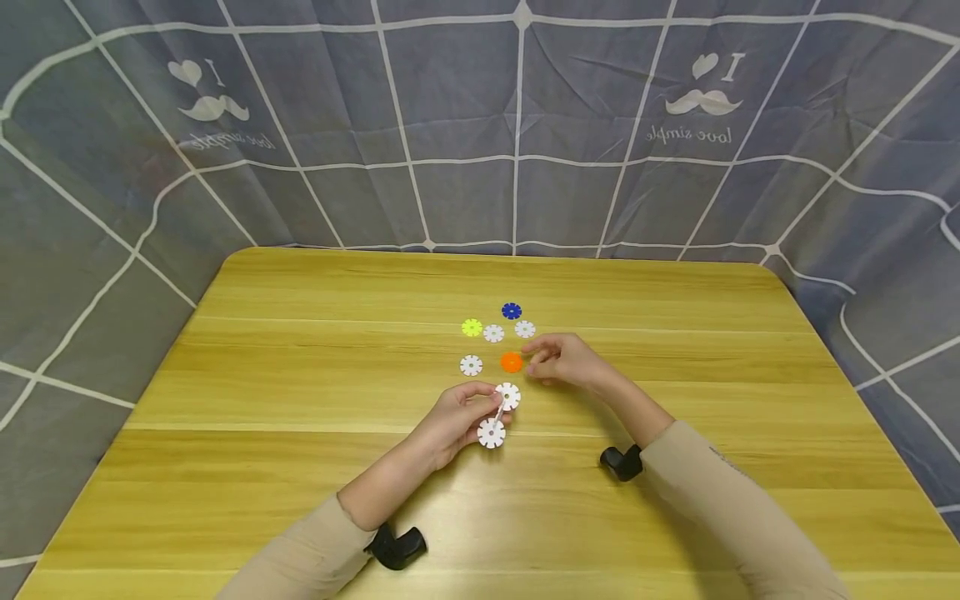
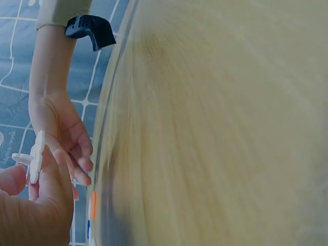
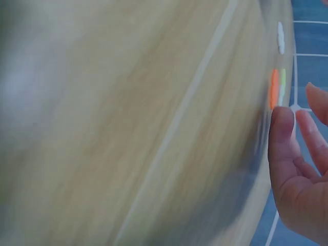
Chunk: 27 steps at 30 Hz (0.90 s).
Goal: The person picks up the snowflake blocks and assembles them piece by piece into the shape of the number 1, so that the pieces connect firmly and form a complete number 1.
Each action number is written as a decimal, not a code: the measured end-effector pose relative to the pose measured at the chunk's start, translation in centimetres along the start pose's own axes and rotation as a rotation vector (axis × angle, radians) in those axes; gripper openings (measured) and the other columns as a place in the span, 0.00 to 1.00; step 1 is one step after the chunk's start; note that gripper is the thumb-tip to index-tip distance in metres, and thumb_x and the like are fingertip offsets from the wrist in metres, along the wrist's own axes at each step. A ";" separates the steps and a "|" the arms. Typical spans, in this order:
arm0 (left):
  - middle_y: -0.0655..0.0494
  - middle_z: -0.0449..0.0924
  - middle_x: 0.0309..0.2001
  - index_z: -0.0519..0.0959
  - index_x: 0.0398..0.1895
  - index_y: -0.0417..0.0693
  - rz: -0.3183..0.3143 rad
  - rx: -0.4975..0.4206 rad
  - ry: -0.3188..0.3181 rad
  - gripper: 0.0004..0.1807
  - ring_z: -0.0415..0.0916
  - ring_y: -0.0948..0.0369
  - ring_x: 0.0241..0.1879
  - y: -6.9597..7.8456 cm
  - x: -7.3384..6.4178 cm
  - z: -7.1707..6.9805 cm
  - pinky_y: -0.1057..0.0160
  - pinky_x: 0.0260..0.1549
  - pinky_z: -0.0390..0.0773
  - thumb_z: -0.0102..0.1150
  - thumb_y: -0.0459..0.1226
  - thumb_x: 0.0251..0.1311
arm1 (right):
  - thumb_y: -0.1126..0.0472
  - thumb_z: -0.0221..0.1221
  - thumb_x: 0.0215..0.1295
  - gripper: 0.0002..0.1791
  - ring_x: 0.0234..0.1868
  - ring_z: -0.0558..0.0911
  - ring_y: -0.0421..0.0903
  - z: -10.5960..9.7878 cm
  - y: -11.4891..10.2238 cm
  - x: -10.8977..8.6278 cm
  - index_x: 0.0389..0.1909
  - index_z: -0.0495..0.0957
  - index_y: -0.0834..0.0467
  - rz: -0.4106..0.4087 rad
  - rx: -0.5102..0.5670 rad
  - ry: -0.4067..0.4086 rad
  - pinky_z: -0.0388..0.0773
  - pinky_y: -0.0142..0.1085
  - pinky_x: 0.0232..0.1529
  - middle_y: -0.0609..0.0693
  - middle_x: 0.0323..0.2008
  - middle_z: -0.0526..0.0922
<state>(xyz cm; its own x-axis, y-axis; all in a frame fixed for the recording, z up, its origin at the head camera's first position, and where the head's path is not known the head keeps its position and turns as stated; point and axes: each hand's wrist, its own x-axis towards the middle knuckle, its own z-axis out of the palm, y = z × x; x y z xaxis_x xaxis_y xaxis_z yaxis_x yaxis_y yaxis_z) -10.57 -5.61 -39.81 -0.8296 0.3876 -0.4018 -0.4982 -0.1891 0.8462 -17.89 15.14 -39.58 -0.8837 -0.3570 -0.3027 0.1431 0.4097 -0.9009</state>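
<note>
My left hand (image 1: 450,419) pinches a joined piece of white notched discs (image 1: 491,434) between thumb and fingers, above the table. Two discs face the head camera, and a thin one seen edge-on links them. In the left wrist view the white piece (image 2: 37,156) stands up from the fingertips. My right hand (image 1: 567,360) hovers just right of an orange notched disc (image 1: 512,362), its fingers loosely bent and apart, with nothing visible between them. In the right wrist view the orange disc (image 3: 274,88) lies beyond the thumb; whether they touch I cannot tell.
Beyond the hands, a white disc (image 1: 471,365), a yellow-green disc (image 1: 472,327), two more white discs (image 1: 493,333) and a blue disc (image 1: 512,311) lie flat on the wooden table (image 1: 300,375). Black wrist mounts (image 1: 397,547) hang under both sleeves. A grey checked curtain (image 1: 465,100) surrounds the table.
</note>
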 end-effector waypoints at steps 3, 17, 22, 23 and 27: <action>0.52 0.81 0.32 0.71 0.46 0.31 -0.008 -0.006 0.010 0.11 0.81 0.61 0.33 0.1 0.0 0.0 0.68 0.31 0.81 0.51 0.31 0.65 | 0.71 0.63 0.54 0.21 0.26 0.76 0.43 0.3 0.1 0.7 0.50 0.74 0.71 0.006 -0.014 0.029 0.79 0.31 0.29 0.54 0.30 0.79; 0.54 0.81 0.31 0.71 0.45 0.34 -0.008 -0.006 0.030 0.10 0.80 0.62 0.32 0.3 0.0 -0.1 0.67 0.30 0.81 0.51 0.31 0.65 | 0.60 0.72 0.46 0.20 0.21 0.65 0.42 2.2 -0.6 2.3 0.39 0.78 0.64 0.016 -0.380 0.191 0.61 0.30 0.21 0.49 0.20 0.68; 0.53 0.82 0.30 0.72 0.45 0.34 -0.003 -0.004 0.048 0.09 0.80 0.62 0.31 0.3 0.0 -0.1 0.66 0.30 0.82 0.52 0.31 0.65 | 0.62 0.72 0.46 0.19 0.21 0.64 0.43 2.4 -0.9 2.2 0.36 0.76 0.63 0.038 -0.383 0.190 0.60 0.30 0.21 0.49 0.20 0.67; 0.53 0.82 0.30 0.72 0.44 0.34 -0.002 -0.005 0.052 0.09 0.80 0.62 0.31 0.4 0.0 -0.1 0.66 0.30 0.82 0.52 0.31 0.64 | 0.62 0.72 0.46 0.18 0.20 0.65 0.43 2.4 -0.9 2.1 0.36 0.76 0.64 0.039 -0.368 0.185 0.60 0.30 0.21 0.49 0.19 0.67; 0.52 0.82 0.30 0.72 0.43 0.35 0.006 -0.006 0.059 0.08 0.80 0.62 0.31 0.4 0.0 -0.1 0.66 0.29 0.82 0.52 0.30 0.64 | 0.66 0.72 0.45 0.18 0.21 0.66 0.43 2.1 -0.8 1.9 0.35 0.75 0.64 0.027 -0.317 0.161 0.63 0.30 0.21 0.50 0.20 0.69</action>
<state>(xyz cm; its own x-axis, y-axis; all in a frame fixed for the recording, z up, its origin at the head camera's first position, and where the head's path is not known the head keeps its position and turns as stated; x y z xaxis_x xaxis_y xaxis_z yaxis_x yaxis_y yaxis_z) -10.79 -5.74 -39.55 -0.8458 0.3328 -0.4171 -0.4949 -0.1970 0.8463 -18.75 12.31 -40.08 -0.9440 -0.2157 -0.2496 0.0447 0.6662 -0.7445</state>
